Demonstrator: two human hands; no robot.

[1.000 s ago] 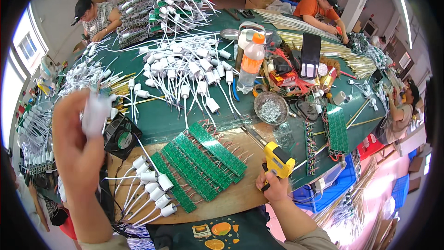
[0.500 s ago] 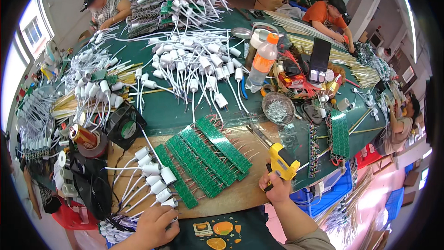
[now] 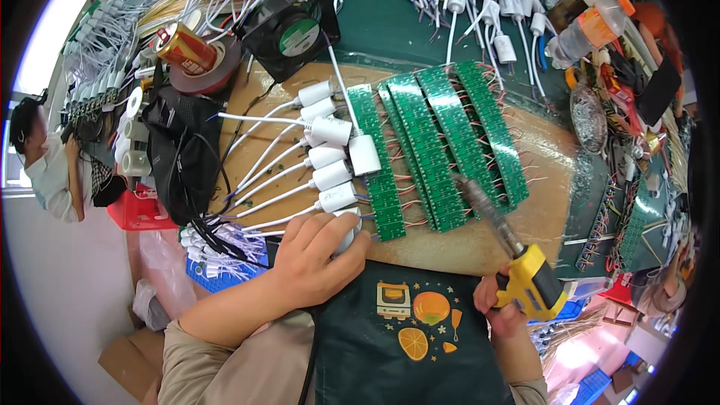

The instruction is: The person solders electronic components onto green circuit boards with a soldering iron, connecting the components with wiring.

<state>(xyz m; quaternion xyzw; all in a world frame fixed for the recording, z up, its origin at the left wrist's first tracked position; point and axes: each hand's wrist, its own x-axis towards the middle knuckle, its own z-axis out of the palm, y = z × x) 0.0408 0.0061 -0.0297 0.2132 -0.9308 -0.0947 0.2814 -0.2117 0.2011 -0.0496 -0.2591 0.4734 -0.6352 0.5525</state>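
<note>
My left hand point(image 3: 319, 255) is closed round a white plastic cylinder point(image 3: 347, 237) with a cable, at the near end of a row. Other white cabled cylinders point(image 3: 328, 156) lie along the left of a brown board point(image 3: 442, 251). One white cylinder point(image 3: 365, 154) rests on the leftmost strip of green circuit boards point(image 3: 377, 180). More green circuit-board strips point(image 3: 450, 131) with thin red wires lie beside it. My right hand point(image 3: 501, 307) grips a yellow-and-black soldering gun point(image 3: 536, 281). Its metal tip points up and left, over the strips; I cannot tell whether it touches.
Behind the board's left corner stand a black fan point(image 3: 292, 34) and a red-gold can point(image 3: 185, 50) on a tape roll. A black bag point(image 3: 176, 154) hangs at the left edge. Far right are a plastic bottle point(image 3: 589, 34) and a metal dish point(image 3: 587, 116). Another person point(image 3: 49, 157) is far left.
My view has swung left and down. The soldering gun has moved left, so its tip is now over the circuit-board strips. My left hand stays at the near end of the cylinder row.
</note>
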